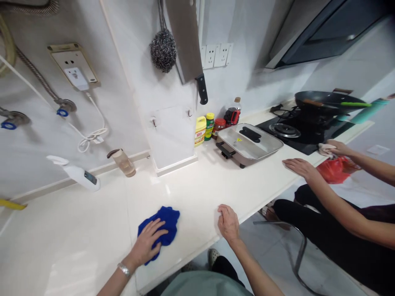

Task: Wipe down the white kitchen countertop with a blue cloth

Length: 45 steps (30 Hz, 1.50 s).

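Note:
My left hand (151, 239) lies on a crumpled blue cloth (167, 220) on the white countertop (191, 189). Its fingers are spread flat over the cloth, pressing it to the surface, and a silver bracelet circles the wrist. Near the counter's front edge rests my right hand (228, 223), its fingers curled in loosely with nothing visible in them. Bare counter separates it from the cloth.
A lidded electric pan (249, 142) stands beyond, with several bottles and jars behind it. A co-worker's hand (298, 166) rests on the counter; their other hand holds a pale cloth (326, 149) by the stove (304, 129). A cup (122, 163) and white spray bottle (80, 176) stand left.

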{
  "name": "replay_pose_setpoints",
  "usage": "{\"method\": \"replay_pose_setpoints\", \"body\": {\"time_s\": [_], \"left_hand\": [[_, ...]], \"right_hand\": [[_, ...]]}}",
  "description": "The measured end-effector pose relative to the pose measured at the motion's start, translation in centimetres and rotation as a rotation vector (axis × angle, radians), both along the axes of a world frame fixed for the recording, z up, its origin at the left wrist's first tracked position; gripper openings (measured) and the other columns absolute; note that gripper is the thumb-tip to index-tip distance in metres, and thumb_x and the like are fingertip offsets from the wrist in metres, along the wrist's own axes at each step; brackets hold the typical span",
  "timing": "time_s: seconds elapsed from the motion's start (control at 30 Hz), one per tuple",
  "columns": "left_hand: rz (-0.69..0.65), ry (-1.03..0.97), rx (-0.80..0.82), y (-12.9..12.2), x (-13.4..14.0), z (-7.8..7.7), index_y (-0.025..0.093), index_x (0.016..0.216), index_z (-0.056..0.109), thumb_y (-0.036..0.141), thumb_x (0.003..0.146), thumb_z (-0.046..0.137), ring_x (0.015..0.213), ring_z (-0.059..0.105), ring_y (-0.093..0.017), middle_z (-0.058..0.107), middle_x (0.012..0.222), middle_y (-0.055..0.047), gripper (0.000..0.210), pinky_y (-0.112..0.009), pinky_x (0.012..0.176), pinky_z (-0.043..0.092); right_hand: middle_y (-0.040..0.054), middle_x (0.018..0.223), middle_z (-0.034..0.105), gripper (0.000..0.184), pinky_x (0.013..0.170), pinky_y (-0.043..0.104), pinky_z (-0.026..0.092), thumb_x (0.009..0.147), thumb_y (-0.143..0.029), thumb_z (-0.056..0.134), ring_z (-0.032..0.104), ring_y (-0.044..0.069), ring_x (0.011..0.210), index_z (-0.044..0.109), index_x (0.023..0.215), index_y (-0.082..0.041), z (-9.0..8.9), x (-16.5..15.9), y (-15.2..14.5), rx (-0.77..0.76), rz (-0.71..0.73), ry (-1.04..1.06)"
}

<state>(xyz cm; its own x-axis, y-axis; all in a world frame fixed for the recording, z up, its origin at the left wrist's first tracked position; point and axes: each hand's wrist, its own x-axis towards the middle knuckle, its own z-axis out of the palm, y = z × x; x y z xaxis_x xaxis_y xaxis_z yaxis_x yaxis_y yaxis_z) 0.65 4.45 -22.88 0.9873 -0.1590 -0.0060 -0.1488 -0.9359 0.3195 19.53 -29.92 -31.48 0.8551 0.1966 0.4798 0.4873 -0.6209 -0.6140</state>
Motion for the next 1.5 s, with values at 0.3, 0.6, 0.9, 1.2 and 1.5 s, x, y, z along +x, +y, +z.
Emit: {"method": "replay_pose_setpoints", "body": {"time_s": [0.3, 0.6, 0.9, 1.2, 1.5], "left_hand": [[0.423, -0.249, 0.013, -4.3, 2.6, -3.9, 0.026, 0.141, 0.054, 0.029, 0.088, 0.052, 0.149, 0.033, -0.031, 0.047, 0.155, -0.009, 0.053, -0.057, 0.121, 0.031], [0.17, -0.228, -0.578, -13.0, 8.6, -3.3, 0.026, 0.154, 0.032, 0.042, 0.096, 0.045, 0.152, 0.027, -0.025, 0.029, 0.165, -0.011, 0.062, -0.053, 0.124, 0.029], [0.723, -0.425, -0.185, 1.4, 4.8, -6.5, 0.008, 0.14, 0.05, 0.044, 0.097, 0.036, 0.15, 0.028, -0.035, 0.042, 0.155, -0.023, 0.058, -0.061, 0.122, 0.028], [0.732, -0.489, 0.148, 1.2, 4.1, -7.0, 0.004, 0.141, 0.049, 0.036, 0.098, 0.032, 0.152, 0.021, -0.039, 0.04, 0.155, -0.026, 0.056, -0.064, 0.12, 0.025], [0.747, -0.459, 0.167, 1.2, 4.0, -7.1, 0.006, 0.141, 0.05, 0.037, 0.098, 0.034, 0.152, 0.023, -0.039, 0.041, 0.155, -0.026, 0.055, -0.064, 0.119, 0.028]], "right_hand": [[0.0068, 0.098, 0.064, 0.028, 0.082, 0.041, 0.056, 0.08, -0.017, 0.04, 0.063, 0.024, 0.093, 0.059, 0.1, -0.022, 0.3, -0.2, 1.5, 0.156, 0.011, 0.006], [0.013, 0.16, 0.029, 0.059, 0.115, 0.064, 0.035, 0.095, -0.03, 0.042, 0.022, 0.036, 0.149, 0.029, 0.152, -0.023, 4.6, -4.8, 5.7, -0.05, 0.278, -0.021], [0.0098, 0.166, 0.017, 0.08, 0.119, 0.071, 0.01, 0.077, -0.039, 0.063, 0.005, 0.045, 0.15, 0.038, 0.151, -0.022, 6.3, -1.8, 9.5, -0.522, 0.375, 0.26], [0.0111, 0.142, 0.053, 0.047, 0.117, 0.05, 0.029, 0.095, -0.052, 0.049, 0.039, 0.031, 0.137, 0.057, 0.129, -0.02, 3.5, -5.1, 6.4, -0.458, 0.197, 0.097], [0.023, 0.122, 0.059, 0.052, 0.087, 0.053, 0.041, 0.1, -0.049, 0.036, 0.051, 0.04, 0.11, 0.059, 0.121, -0.008, 3.1, 4.1, -7.4, -0.654, -0.474, 0.08]]}}
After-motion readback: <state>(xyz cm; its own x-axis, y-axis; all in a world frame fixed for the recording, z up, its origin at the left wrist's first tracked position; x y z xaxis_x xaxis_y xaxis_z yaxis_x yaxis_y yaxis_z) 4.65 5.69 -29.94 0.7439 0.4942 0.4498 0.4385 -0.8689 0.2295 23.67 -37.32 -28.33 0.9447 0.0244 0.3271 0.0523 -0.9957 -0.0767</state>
